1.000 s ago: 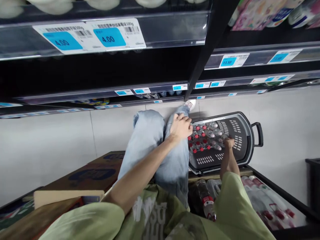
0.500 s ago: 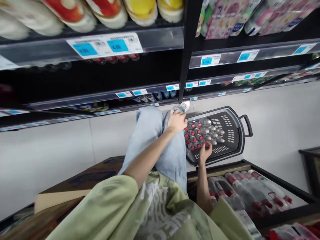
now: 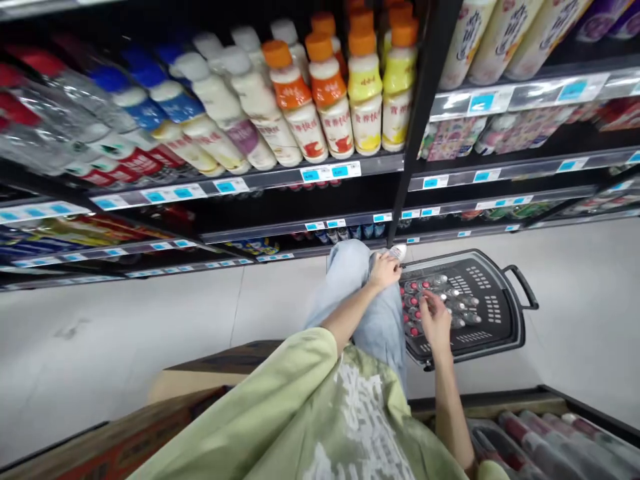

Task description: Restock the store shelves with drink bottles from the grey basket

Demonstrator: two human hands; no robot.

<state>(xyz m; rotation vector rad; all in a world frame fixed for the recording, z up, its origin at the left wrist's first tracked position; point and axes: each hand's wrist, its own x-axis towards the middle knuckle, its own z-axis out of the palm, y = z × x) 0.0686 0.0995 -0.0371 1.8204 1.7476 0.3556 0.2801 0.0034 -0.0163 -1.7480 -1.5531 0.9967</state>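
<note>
L hand (image 3: 386,269) on my knee (image 3: 376,323), fingers loosely bent over the denim, nothing seen in it. R hand (image 3: 437,322) over the basket (image 3: 489,280), fingers half-curled, tips right by the red-capped btls (image 3: 413,302); can't tell if they've got hold of a cap. Basket's on the floor (image 3: 580,300), R of my legs, handle (image 3: 523,287) pointing away to the R. Btls stand packed inside: red caps nearest my knee, pale-capped btls (image 3: 469,319) further R. Up front, shelf (image 3: 270,179) w/ drinks (image 3: 325,100), orange & yellow tops. Lower R, big btls (image 3: 543,443) lying side by side, blurry.
</note>
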